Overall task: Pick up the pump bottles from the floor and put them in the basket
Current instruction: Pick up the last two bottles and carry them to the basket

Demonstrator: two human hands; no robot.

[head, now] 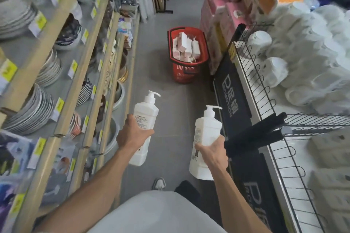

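My left hand [132, 134] grips a white pump bottle [144, 113] around its middle, held upright above the grey floor. A second white pump bottle [205, 132] is upright in my right hand [213, 152], which holds it by the lower body. Both pump heads point to the right. Further down the aisle a red basket [205, 45] stands on the floor, holding several white and pink boxes. Both bottles are well short of the basket.
Wooden shelves [62, 89] with stacked plates and bowls line the left side. On the right stands a wire rack [251, 73] with white packs, and pink packs [217, 11] are stacked beside the basket. My shoe [159, 183] shows on the floor below.
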